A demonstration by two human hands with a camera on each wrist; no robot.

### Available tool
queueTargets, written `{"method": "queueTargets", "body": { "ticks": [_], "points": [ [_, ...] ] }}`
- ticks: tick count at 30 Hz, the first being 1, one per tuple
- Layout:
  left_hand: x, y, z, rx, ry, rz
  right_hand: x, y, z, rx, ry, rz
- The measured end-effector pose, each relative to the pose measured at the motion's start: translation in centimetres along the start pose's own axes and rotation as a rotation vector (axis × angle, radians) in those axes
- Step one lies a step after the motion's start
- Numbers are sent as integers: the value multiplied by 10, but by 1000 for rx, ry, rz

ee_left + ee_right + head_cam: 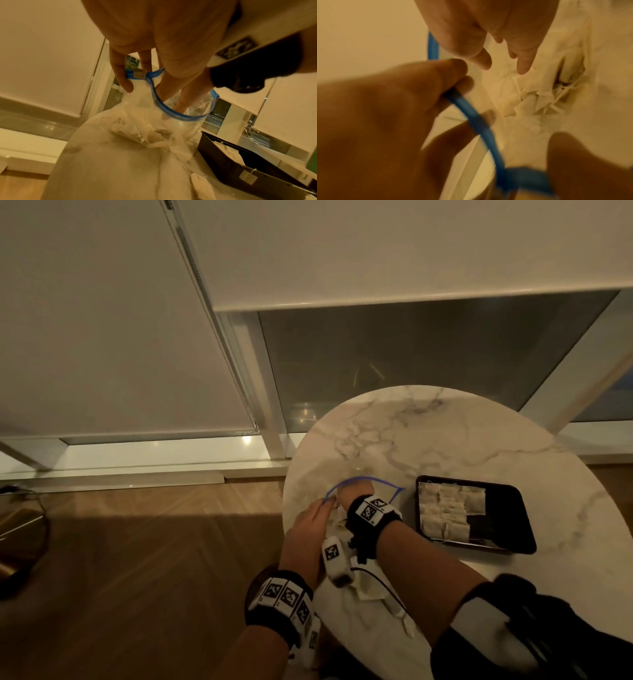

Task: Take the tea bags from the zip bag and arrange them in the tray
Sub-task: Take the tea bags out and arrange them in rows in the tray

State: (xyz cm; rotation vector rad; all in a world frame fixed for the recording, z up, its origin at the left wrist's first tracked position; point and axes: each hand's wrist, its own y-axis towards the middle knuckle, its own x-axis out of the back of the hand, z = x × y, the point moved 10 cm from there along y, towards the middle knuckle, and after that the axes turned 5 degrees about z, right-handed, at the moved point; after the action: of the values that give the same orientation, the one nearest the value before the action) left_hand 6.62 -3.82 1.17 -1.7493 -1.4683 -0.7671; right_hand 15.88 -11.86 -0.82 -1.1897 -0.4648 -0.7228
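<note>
A clear zip bag with a blue rim (342,482) lies open on the marble table (428,433). My left hand (327,502) pinches the rim at its left end (127,79). My right hand (354,493) reaches through the mouth into the bag. Its fingers (181,100) are straight and hover just above the crumpled tea bags (537,98) inside, holding nothing I can see. To the right stands a black tray (507,515), and several tea bags (445,508) lie flat in rows in its left half.
A few loose tea bags (370,587) lie on the table near its front edge, under my forearms. The table's left edge runs just beside my left hand, with wooden floor (154,542) below. Window frames and blinds stand behind the table.
</note>
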Motion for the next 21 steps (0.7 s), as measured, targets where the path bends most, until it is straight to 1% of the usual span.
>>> {"method": "queueTargets", "body": {
  "ticks": [1,2,4,6,8,12,15,19,21],
  "points": [
    [2,-1,2,6,2,-16,-5,3,0,14,-119,66],
    [6,-2,2,11,8,-31,-11,6,-1,33,-199,102],
    [9,-4,1,22,5,-18,-16,13,-3,65,-283,115],
    [7,-5,0,27,7,5,-22,10,-4,86,-378,174],
    [3,-4,-2,14,51,-1,-22,4,-7,35,-484,231],
    [-3,-4,-1,-3,58,-11,-19,-4,2,36,-670,229],
    [-6,-6,3,-6,66,-3,-22,0,5,50,-751,248],
    [-10,-9,11,9,38,52,-34,0,12,79,-846,294],
    [-10,-9,13,7,36,53,-38,2,12,73,-860,301]
  ]
}}
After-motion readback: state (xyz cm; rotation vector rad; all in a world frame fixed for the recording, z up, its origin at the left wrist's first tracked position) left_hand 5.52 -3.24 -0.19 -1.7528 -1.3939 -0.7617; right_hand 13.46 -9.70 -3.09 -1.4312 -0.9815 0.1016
